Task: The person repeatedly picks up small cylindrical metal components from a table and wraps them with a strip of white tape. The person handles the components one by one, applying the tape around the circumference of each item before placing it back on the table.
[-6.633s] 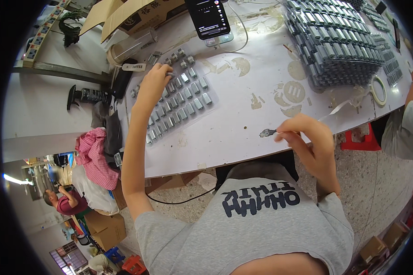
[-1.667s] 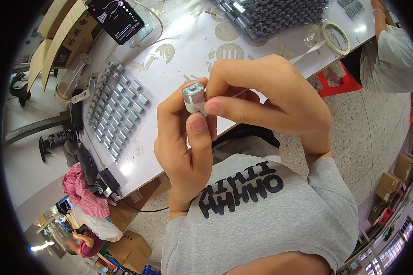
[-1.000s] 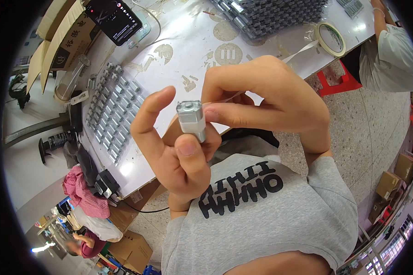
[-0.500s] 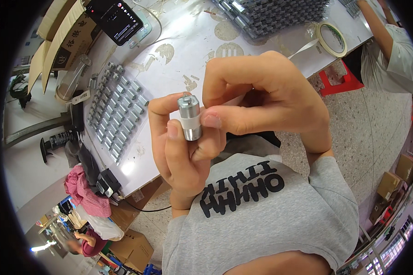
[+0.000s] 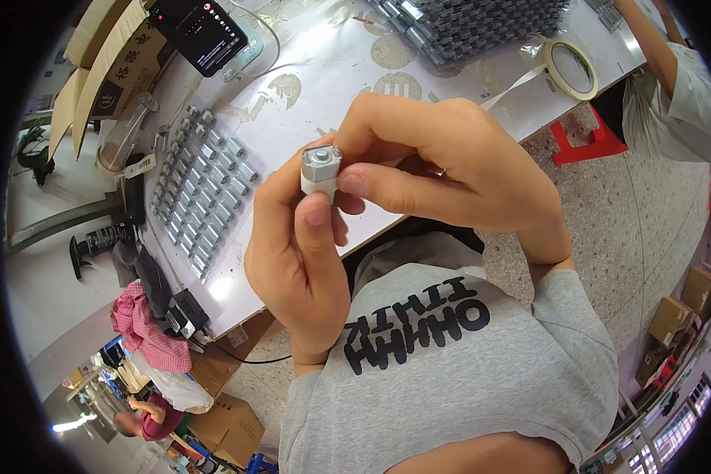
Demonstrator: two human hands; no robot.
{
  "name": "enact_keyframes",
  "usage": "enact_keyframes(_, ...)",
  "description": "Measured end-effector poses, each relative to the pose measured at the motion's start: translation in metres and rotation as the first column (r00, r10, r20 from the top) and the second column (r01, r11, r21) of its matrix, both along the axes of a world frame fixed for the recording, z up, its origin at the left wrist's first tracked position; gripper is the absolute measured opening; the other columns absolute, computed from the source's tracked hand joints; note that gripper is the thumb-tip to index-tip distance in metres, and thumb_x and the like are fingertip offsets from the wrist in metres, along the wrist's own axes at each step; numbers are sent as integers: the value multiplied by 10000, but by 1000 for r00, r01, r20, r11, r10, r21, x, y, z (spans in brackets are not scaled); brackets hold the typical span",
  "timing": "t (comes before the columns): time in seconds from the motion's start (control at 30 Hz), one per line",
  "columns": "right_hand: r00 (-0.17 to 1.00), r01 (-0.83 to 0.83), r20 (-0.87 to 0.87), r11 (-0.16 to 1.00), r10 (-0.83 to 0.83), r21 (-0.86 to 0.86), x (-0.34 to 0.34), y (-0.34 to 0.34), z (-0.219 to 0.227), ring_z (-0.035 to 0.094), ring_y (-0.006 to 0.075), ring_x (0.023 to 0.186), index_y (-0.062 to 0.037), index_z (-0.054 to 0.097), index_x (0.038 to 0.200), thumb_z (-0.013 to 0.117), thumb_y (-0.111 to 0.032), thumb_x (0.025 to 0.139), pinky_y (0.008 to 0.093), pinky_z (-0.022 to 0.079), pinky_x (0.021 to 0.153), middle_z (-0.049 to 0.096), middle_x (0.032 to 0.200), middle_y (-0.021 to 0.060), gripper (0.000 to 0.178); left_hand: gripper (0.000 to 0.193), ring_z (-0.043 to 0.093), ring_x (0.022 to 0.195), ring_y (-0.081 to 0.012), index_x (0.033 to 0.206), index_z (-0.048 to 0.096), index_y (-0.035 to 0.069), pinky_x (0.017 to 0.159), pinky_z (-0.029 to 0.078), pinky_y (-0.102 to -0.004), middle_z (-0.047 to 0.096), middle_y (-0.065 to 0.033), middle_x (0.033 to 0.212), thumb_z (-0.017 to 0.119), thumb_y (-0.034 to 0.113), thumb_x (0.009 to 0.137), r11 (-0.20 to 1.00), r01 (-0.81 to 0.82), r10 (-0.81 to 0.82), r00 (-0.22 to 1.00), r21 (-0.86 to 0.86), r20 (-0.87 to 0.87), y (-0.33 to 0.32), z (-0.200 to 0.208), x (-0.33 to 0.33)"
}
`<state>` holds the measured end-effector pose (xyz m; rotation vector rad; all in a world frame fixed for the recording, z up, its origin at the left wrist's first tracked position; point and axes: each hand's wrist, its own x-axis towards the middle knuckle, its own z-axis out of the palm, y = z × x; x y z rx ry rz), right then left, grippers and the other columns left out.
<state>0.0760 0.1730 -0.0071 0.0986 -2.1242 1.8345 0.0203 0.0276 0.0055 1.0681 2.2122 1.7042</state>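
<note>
A small silver electric motor (image 5: 321, 162) is held up over the table's front edge, its end face tipped toward me. White tape (image 5: 317, 187) wraps around its body below that end. My left hand (image 5: 300, 261) grips the motor from the left and below, thumb against the tape. From the right, my right hand (image 5: 466, 162) is closed at the motor, its thumb and bent forefinger at the motor's side. The fingers hide the motor's lower part.
Rows of similar motors (image 5: 205, 186) lie on the table at left, with a phone (image 5: 199, 35) behind. A large stack of motors (image 5: 482, 31) stands at the back, beside a tape roll (image 5: 570, 69). An open carton (image 5: 118, 79) is far left; a co-worker's arm (image 5: 652, 47) shows at far right.
The motor has moved slightly away from me and tilted, so its end face shows more. My left fingers have shifted around it, and my right hand has stayed closed beside it.
</note>
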Motion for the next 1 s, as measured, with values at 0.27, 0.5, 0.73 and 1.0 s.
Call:
enact_keyframes(0.27,997,-40,67,998,38,44,7,5,11,518,40,594,-8,518,817,546,-50,813,176,413,510,561,648,23,51,297,523,606,-75,1066,467,-51,497,400,-175,569,-63,773,438,200,909,986,15,-42,986,168,159,4,-6,2)
enact_keyframes(0.5,993,81,-106,940,-48,333,4,-2,9,482,115,482,-1,528,793,600,-7,723,234,363,433,504,594,62,100,164,557,646,-74,919,553,-16,585,454,-192,583,-43,757,571,46,769,998,14,-12,999,-59,34,-4,2,-13)
enact_keyframes(0.73,799,508,-601,558,-21,656,-5,-8,-10,466,105,482,-74,530,704,596,-72,541,228,330,402,452,550,-12,176,62,554,603,-78,837,522,-16,545,448,-196,560,-38,681,492,32,810,957,239,-290,813,165,504,2,-10,-28)
enact_keyframes(1.0,829,271,-548,779,110,565,-2,-6,-25,402,126,448,-29,528,714,590,-63,524,240,297,398,447,562,7,203,213,514,624,-100,837,554,26,568,413,-192,523,-23,671,494,228,870,966,0,-160,790,260,593,-6,-60,-79)
